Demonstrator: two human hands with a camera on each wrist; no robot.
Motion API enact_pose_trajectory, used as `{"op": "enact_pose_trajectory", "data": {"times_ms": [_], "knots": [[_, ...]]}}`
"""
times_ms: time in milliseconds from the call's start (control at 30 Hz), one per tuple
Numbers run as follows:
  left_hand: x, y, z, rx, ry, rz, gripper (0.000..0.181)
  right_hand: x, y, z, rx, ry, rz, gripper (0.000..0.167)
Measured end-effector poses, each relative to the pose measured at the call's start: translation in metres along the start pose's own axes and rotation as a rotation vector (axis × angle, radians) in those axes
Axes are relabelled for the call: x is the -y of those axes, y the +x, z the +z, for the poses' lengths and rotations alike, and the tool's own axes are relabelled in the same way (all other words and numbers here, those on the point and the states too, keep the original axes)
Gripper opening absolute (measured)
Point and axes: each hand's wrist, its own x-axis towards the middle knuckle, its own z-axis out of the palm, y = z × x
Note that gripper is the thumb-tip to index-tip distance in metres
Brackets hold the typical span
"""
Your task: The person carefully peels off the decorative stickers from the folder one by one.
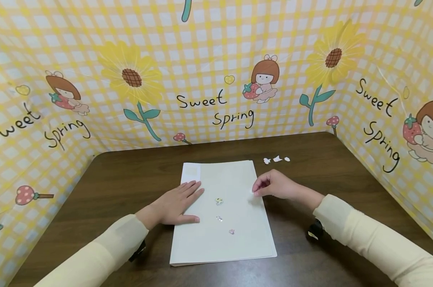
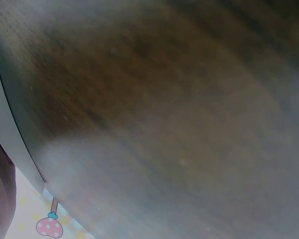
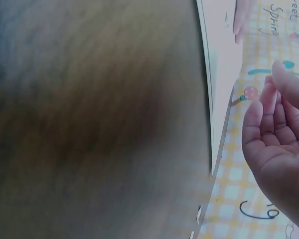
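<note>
A cream booklet [image 1: 238, 251] lies on the table, a white patch at its upper left corner. Three small shiny stickers, among them a yellowish sticker [image 1: 219, 201] and a pinkish sticker [image 1: 231, 231], are spread down its middle. My left hand [image 1: 178, 203] rests on the booklet's left edge, palm down with fingers extended. Over the right edge, my right hand [image 1: 275, 185] pinches a small whitish piece [image 1: 252, 192] between thumb and fingertips. In the right wrist view the same hand [image 3: 281, 129] has its other fingers curled; the piece is hard to make out there.
Three small white scraps [image 1: 276, 158] lie on the dark wooden table [image 1: 141, 171] beyond the booklet's upper right corner. A yellow checked cloth [image 1: 202, 59] printed with flowers encloses the table at the back and sides. The left wrist view mostly shows blurred tabletop [image 2: 164, 124].
</note>
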Motion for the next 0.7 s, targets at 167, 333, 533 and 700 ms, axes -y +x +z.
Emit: {"op": "enact_pose_trajectory", "data": {"times_ms": [167, 333, 533, 700], "knots": [[0.001, 0.0, 0.001, 0.017, 0.0, -0.011, 0.095, -0.004, 0.0, -0.009, -0.048, 0.032, 0.028, 0.006], [0.001, 0.001, 0.001, 0.025, 0.006, -0.015, 0.096, -0.009, 0.001, -0.02, -0.09, 0.052, 0.056, 0.008], [0.001, 0.001, 0.001, 0.028, 0.009, -0.019, 0.096, -0.018, 0.001, -0.035, -0.148, 0.086, 0.066, 0.014], [0.001, 0.001, 0.001, 0.035, 0.008, -0.024, 0.097, -0.023, -0.001, -0.048, -0.202, 0.141, 0.099, 0.02]]}}
